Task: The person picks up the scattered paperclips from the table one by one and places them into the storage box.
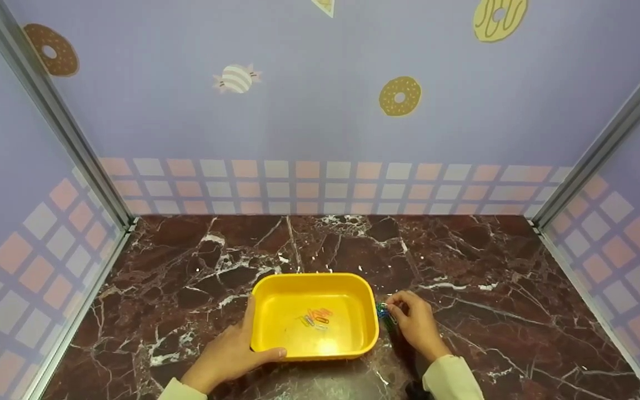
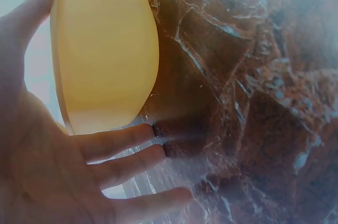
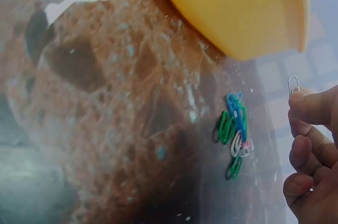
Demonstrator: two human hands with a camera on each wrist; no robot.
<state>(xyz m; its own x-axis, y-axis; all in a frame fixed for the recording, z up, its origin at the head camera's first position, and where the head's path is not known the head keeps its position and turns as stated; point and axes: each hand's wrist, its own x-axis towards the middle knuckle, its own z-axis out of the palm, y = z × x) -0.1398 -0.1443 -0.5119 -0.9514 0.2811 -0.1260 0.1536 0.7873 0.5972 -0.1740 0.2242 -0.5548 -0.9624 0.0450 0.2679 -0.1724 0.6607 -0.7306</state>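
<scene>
A yellow plastic box (image 1: 367,333) stands on the marble table with several coloured paper clips (image 1: 320,319) lying on its floor. At its near left corner is my left hand (image 1: 231,347), thumb on the front rim and fingers extended along the left side; the left wrist view shows those fingers straight. To the right of the box, my right hand (image 1: 413,322) pinches a white paper clip (image 3: 293,82) between thumb and forefinger. Below that hand, a small pile of blue, green, white and pink paper clips (image 3: 237,129) lies on the table, partly hidden in the head view.
Dark red marble tabletop (image 1: 498,333) with white veins extends around the box. Purple panels with a checked band (image 1: 325,186) enclose the back and both sides, joined by metal corner posts (image 1: 553,205). A dark object (image 1: 417,390) lies by the right sleeve.
</scene>
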